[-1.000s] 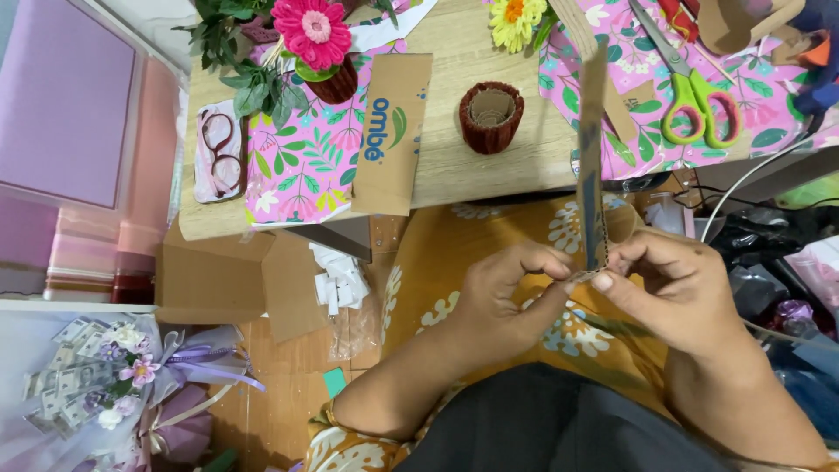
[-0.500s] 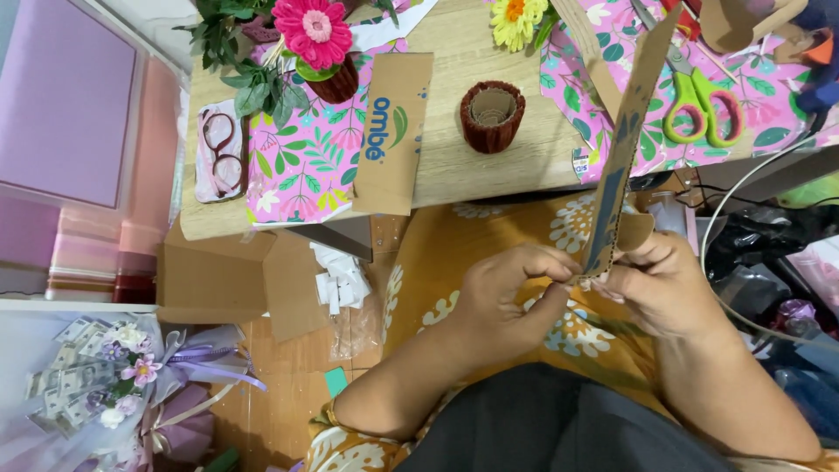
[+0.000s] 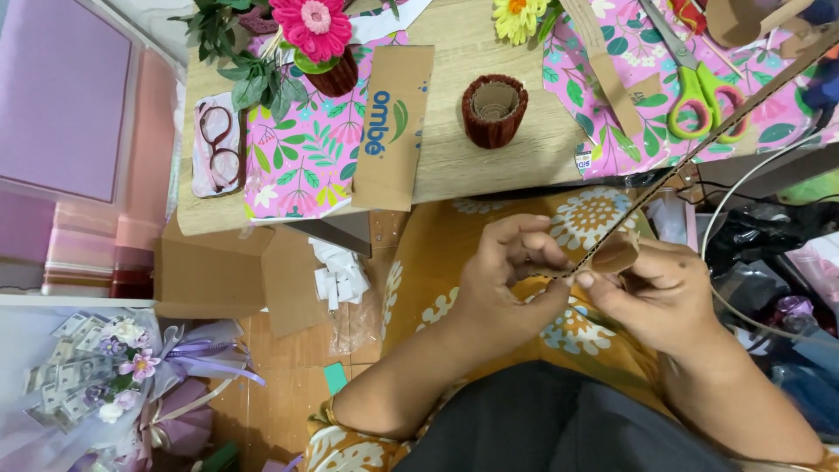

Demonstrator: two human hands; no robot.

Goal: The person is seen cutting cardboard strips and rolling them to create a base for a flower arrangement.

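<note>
- Head view: a brown cardboard flap (image 3: 391,127) with a blue-and-green label lay on the wooden worktop (image 3: 533,157), beside pink floral paper (image 3: 301,162); a small white sticker sat at the far floral sheet's edge.
- A long, thin corrugated cardboard strip (image 3: 699,149) ran diagonally from the lap up to the right, its lower end curled into a small roll (image 3: 614,256).
- The left hand (image 3: 507,284) pinched the strip's end; the right hand (image 3: 655,293) gripped the roll.
- Compared with half a second earlier, the strip leaned much further right.
</note>
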